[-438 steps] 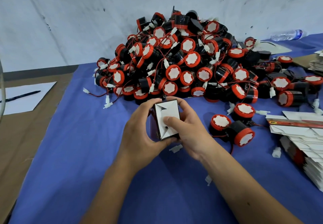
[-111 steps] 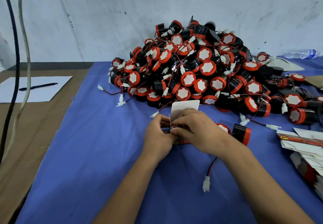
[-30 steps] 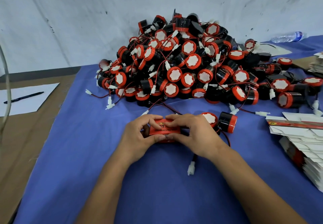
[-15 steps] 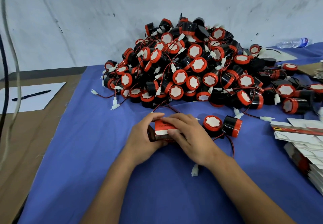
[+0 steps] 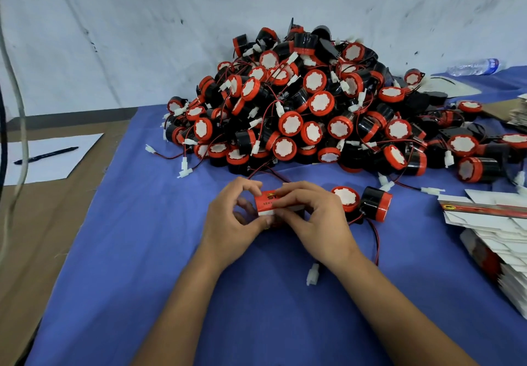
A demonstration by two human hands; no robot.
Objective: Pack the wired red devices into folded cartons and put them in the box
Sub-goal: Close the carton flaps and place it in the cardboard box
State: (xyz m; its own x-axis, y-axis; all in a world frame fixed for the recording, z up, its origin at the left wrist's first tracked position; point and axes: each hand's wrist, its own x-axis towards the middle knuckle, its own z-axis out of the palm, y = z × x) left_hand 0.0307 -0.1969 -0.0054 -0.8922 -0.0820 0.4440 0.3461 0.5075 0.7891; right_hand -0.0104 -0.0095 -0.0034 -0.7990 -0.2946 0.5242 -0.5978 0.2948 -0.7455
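Note:
A small red carton (image 5: 266,202) with a white flap edge rests on the blue cloth (image 5: 137,251) in front of me. My left hand (image 5: 232,224) grips its left end between thumb and curled fingers. My right hand (image 5: 313,223) curls over its top and right side. Two loose red-and-black wired devices (image 5: 360,201) lie just right of my right hand, with a white connector (image 5: 312,274) near my wrist. Behind the carton rises a big heap of red devices (image 5: 313,109). A stack of flat cartons (image 5: 496,240) lies at the right edge.
White paper with a black pen (image 5: 45,155) lies on the brown surface at left. A clear water bottle (image 5: 474,66) lies at the far right by the wall. Cables (image 5: 14,109) hang at the left edge. No packing box is in view.
Both hands stay on the red carton. My left hand's fingers have spread a little at the carton's left end, and the carton's red top shows more.

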